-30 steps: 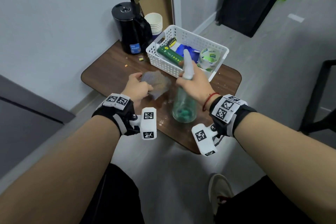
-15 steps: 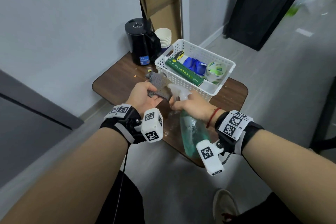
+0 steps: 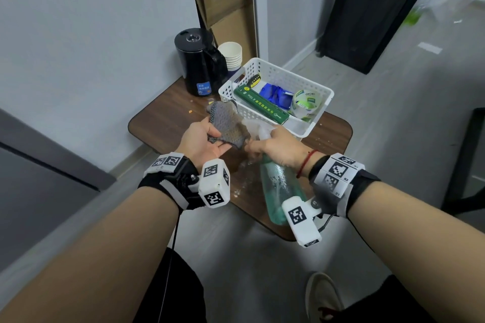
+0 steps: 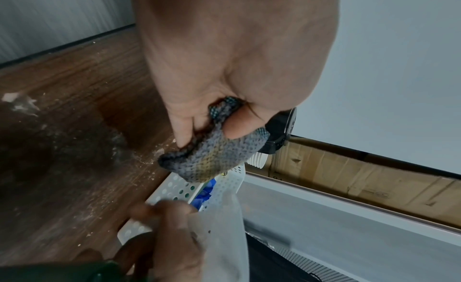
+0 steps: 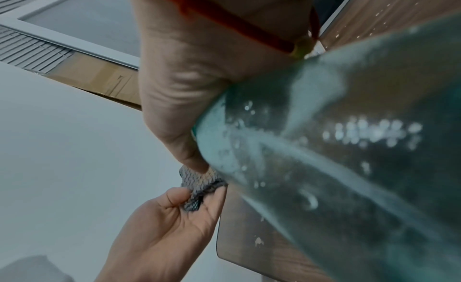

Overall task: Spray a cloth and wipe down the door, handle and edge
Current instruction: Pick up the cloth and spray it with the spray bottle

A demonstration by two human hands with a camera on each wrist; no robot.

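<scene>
My left hand (image 3: 203, 137) pinches a grey knitted cloth (image 3: 227, 124) and holds it up above the small wooden table (image 3: 162, 123). The left wrist view shows the cloth (image 4: 212, 160) clamped between thumb and fingers. My right hand (image 3: 273, 145) grips the neck of a teal see-through spray bottle (image 3: 279, 191), tilted so its white nozzle (image 3: 256, 127) points at the cloth from a few centimetres away. The bottle (image 5: 336, 158) fills the right wrist view, with the cloth (image 5: 199, 182) just beyond its top. A dark door (image 3: 367, 8) stands at the far right.
A white perforated basket (image 3: 317, 113) with a green box, blue packets and a tape roll sits on the table behind the hands. A black kettle (image 3: 199, 63) and stacked paper cups (image 3: 232, 56) stand at the back. Cardboard leans on the wall. A dark chair frame (image 3: 467, 165) is right.
The bottle was lifted off the table and tipped nozzle-first toward the cloth. My left hand raised the cloth from the tabletop to face the nozzle.
</scene>
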